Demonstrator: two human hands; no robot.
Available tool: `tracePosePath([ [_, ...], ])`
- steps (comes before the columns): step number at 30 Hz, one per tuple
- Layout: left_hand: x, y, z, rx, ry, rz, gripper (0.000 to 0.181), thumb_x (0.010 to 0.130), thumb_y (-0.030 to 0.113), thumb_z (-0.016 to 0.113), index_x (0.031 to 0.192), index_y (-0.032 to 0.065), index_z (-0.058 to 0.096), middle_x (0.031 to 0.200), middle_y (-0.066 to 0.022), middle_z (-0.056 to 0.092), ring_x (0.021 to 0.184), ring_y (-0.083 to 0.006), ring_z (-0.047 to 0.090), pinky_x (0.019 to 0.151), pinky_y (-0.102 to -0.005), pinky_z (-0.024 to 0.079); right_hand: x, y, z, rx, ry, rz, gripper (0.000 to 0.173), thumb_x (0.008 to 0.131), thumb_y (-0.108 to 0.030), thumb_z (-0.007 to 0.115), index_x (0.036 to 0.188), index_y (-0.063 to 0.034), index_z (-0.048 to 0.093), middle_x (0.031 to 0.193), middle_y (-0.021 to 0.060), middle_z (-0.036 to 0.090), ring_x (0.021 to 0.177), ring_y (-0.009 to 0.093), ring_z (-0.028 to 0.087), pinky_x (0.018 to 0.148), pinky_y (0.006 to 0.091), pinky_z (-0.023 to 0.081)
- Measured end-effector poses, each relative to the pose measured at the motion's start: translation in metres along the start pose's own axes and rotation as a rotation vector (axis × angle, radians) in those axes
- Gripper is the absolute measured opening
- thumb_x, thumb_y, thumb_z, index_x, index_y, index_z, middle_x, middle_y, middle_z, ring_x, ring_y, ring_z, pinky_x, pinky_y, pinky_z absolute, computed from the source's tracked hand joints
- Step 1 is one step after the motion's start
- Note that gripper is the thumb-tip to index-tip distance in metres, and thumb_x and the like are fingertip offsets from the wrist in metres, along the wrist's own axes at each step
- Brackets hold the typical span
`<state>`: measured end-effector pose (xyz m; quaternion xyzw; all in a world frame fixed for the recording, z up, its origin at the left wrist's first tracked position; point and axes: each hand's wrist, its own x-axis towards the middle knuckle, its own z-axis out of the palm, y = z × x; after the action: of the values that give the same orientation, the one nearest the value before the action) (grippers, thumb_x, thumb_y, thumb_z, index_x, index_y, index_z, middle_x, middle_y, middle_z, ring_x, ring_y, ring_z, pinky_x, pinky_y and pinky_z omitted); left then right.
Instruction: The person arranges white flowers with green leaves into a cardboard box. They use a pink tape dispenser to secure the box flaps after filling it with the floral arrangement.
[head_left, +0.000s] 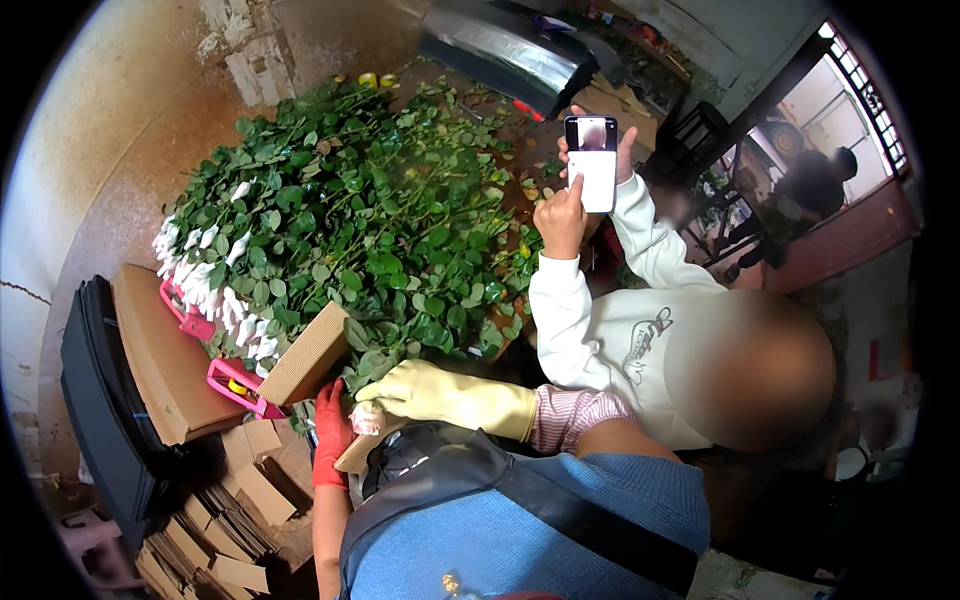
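Observation:
My right hand (409, 390), in a pale yellow rubber glove with a striped cuff, has its fingertips on a pale pink rose (367, 418). Leaves of a rose stem show just above those fingers. My left hand (332, 439), in a red rubber glove, lies against the other side of the bloom; its fingertips are partly hidden and its grip is unclear. Below the bloom is a strip of corrugated cardboard (360, 452). Another corrugated cardboard piece (306, 352) stands tilted just beyond my left hand, beside a pink tape dispenser (236, 382).
A large heap of leafy rose stems (360, 217) covers the table, with white-sleeved blooms (202, 281) at its left. Black sheets (105, 397) and cardboard pieces (217, 532) are stacked at left. Close on my right, a person in a white sweatshirt (607, 330) holds a phone (592, 165).

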<state>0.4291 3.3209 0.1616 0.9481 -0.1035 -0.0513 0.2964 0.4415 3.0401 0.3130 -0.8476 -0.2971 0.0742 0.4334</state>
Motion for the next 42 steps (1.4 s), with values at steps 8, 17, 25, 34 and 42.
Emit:
tracePosePath([
  [8, 0.0, 0.003, -0.004, 0.004, 0.0, 0.013, 0.085, 0.073, 0.012, 0.085, 0.151, 0.0127, 0.05, 0.148, -0.0212, 0.051, 0.134, -0.0398, 0.052, 0.113, -0.0419, 0.044, 0.0, 0.0, 0.0, -0.009, 0.031, -0.029, 0.029, 0.092, -0.019, 0.061, 0.116, -0.0162, 0.076, 0.093, 0.0128, 0.077, 0.082, 0.034, 0.074, 0.077, 0.0449, 0.06],
  [17, 0.002, 0.008, -0.002, -0.035, 0.005, -0.007, 0.073, 0.083, 0.01, 0.08, 0.15, 0.013, 0.051, 0.148, -0.0199, 0.052, 0.132, -0.0359, 0.054, 0.113, -0.0387, 0.044, -0.001, 0.004, 0.001, 0.041, -0.014, -0.003, 0.035, 0.09, -0.016, 0.062, 0.124, -0.0158, 0.071, 0.094, 0.0157, 0.076, 0.086, 0.038, 0.072, 0.077, 0.0484, 0.057],
  [25, 0.011, -0.021, 0.015, -0.627, -0.019, -0.388, 0.053, 0.099, 0.016, 0.068, 0.15, 0.0131, 0.051, 0.149, -0.0176, 0.051, 0.131, -0.0301, 0.054, 0.113, -0.0356, 0.043, -0.001, -0.004, -0.005, 0.035, -0.039, 0.0, 0.035, 0.09, -0.016, 0.061, 0.124, -0.0155, 0.072, 0.096, 0.0153, 0.076, 0.087, 0.038, 0.073, 0.078, 0.048, 0.057],
  [34, 0.001, 0.002, 0.0, -0.036, -0.001, -0.058, 0.058, 0.096, 0.012, 0.07, 0.151, 0.0149, 0.049, 0.15, -0.0191, 0.05, 0.131, -0.0326, 0.054, 0.113, -0.0369, 0.044, -0.003, 0.0, 0.0, 0.027, -0.017, -0.005, 0.035, 0.09, -0.016, 0.061, 0.124, -0.0156, 0.072, 0.096, 0.0149, 0.076, 0.086, 0.037, 0.073, 0.078, 0.0477, 0.058],
  [42, 0.002, -0.011, 0.009, -0.06, 0.027, 0.012, 0.059, 0.094, 0.013, 0.072, 0.149, 0.0136, 0.05, 0.146, -0.02, 0.053, 0.128, -0.0346, 0.056, 0.11, -0.0382, 0.046, -0.004, 0.009, 0.005, 0.036, 0.016, -0.02, 0.035, 0.09, -0.016, 0.061, 0.124, -0.0157, 0.072, 0.096, 0.0145, 0.076, 0.086, 0.037, 0.073, 0.077, 0.0475, 0.058],
])
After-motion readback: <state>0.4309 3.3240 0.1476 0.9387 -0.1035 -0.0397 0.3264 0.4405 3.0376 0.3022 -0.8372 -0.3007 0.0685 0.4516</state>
